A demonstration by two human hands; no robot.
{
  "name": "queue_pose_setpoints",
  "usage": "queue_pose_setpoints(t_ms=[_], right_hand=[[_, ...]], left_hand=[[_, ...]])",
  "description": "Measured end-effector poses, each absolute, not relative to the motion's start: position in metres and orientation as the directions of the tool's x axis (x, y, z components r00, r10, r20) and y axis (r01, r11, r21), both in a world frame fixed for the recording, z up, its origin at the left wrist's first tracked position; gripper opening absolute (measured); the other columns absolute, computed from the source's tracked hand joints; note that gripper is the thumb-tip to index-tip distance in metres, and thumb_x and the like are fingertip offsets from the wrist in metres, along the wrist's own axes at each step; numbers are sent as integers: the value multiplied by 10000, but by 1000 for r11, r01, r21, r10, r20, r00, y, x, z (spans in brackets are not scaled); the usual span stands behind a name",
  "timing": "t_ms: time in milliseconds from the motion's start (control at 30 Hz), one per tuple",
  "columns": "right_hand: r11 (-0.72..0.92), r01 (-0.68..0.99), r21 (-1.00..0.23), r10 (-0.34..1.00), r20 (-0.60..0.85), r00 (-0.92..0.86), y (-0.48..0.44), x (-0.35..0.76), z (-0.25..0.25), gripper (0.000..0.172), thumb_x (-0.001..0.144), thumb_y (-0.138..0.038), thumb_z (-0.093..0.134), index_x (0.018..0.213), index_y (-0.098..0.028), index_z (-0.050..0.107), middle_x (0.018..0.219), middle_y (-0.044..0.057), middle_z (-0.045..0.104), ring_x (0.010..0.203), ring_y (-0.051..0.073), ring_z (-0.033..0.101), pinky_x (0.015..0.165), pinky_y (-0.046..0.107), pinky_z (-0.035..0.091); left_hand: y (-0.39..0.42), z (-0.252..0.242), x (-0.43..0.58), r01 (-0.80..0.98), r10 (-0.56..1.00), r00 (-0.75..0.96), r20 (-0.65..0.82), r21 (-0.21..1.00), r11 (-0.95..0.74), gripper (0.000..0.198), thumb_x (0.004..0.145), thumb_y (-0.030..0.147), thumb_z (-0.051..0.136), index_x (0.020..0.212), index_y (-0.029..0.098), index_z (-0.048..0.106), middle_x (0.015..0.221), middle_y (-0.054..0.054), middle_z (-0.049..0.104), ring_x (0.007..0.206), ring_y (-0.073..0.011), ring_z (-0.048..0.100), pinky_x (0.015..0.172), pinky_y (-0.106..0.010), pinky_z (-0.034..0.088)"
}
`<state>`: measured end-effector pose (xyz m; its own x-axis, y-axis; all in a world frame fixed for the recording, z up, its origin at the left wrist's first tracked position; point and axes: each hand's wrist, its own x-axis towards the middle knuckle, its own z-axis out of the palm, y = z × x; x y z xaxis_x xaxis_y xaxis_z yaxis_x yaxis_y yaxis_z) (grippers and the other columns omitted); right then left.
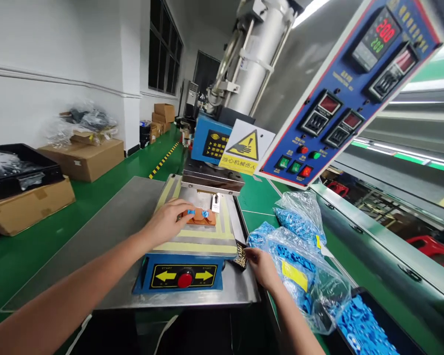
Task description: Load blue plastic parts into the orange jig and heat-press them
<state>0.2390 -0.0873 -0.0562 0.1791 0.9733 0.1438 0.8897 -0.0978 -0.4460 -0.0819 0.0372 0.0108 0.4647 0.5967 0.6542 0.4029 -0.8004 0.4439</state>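
My left hand (167, 223) reaches onto the press bed, fingers curled at the left end of an orange fixture (203, 220) that carries two small blue parts (198, 213). My right hand (259, 266) is at the bed's right edge, fingers pinched on a small black piece with gold marks (240, 256). Beside my right hand lie clear bags full of blue parts (299, 256). The press head (212, 178) hangs just above the fixture.
A control box with two yellow arrows and a red button (185, 279) sits at the front of the steel plate (111, 231). A tilted control panel (351, 88) is upper right. Cardboard boxes (85, 158) line the left wall. A black tray of blue parts (366, 330) sits lower right.
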Motion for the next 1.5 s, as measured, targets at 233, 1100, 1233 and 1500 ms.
queue_pose_setpoints(t_ms=[233, 1100, 1233, 1500], right_hand=[[-110, 978, -175, 991, 51, 120, -72, 225, -77, 352, 779, -25, 468, 1046, -116, 677, 1073, 142, 677, 1042, 244, 586, 888, 302, 432], [-59, 994, -97, 996, -71, 52, -56, 225, -86, 226, 832, -94, 492, 935, -145, 687, 974, 106, 678, 873, 191, 639, 750, 243, 429], [-72, 991, -113, 997, -45, 68, -58, 229, -85, 205, 815, -74, 497, 867, -145, 682, 926, 108, 684, 862, 200, 638, 732, 244, 423], [-98, 987, -124, 995, -48, 93, -59, 230, -84, 165, 816, -118, 528, 850, -135, 689, 925, 120, 682, 851, 204, 640, 706, 248, 415]], left_hand=[[-47, -7, -68, 235, 396, 357, 846, 329, -915, 226, 824, 72, 576, 997, 190, 660, 929, -45, 679, 900, -171, 618, 808, -312, 514], [-94, -44, -19, 26, 453, 471, 757, 502, -865, 256, 820, 37, 556, 1005, 185, 651, 876, -70, 678, 815, -175, 619, 708, -318, 538], [-95, -45, -21, 36, 466, 501, 730, 520, -853, 254, 829, 42, 541, 1002, 194, 646, 883, -74, 675, 819, -176, 614, 706, -324, 536], [-95, -52, -17, 56, 470, 543, 696, 528, -847, 264, 831, 43, 529, 1018, 195, 638, 886, -72, 672, 830, -178, 611, 711, -321, 526]])
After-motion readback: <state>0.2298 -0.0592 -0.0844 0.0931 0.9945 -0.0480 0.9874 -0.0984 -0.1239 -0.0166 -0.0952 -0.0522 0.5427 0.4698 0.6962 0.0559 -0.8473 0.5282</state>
